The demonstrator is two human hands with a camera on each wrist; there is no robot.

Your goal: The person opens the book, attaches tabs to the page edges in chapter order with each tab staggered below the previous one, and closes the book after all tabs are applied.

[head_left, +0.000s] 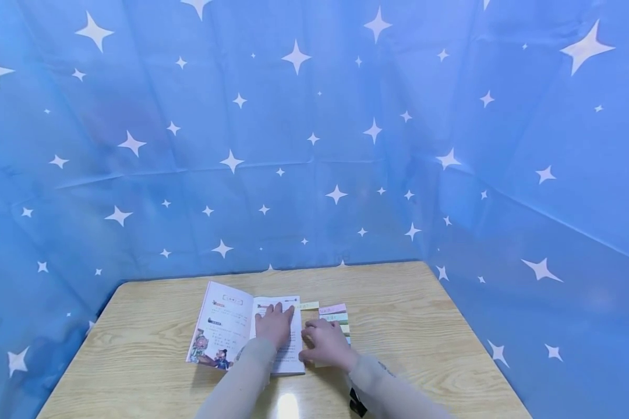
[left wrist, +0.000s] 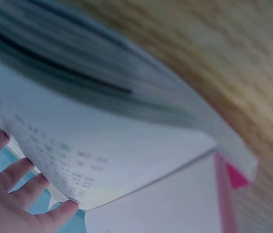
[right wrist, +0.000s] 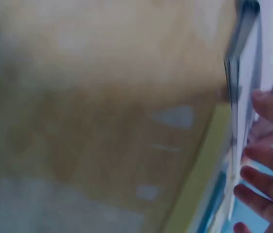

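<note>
An open book (head_left: 280, 365) lies on the table, its left cover and page (head_left: 222, 326) tilted up, with printed text and cartoon figures on it. My left hand (head_left: 274, 326) rests on the right-hand page, fingers spread and fairly straight; the left wrist view shows its fingertips (left wrist: 71, 206) on the printed page (left wrist: 63, 145). At the book's right edge is my right hand (head_left: 326, 343), thumb and fingers extended. In the right wrist view those fingers (right wrist: 264, 182) are by the page edges; whether they touch them I cannot tell. Colored paper tabs (head_left: 332, 309) with handwriting lie partly under this hand.
The wooden table (head_left: 398, 326) runs back to a blue star-patterned curtain (head_left: 304, 192), which also hangs along the right side. A small black object (head_left: 356, 402) shows by my right forearm. A bright light reflection falls on the tabletop below the book.
</note>
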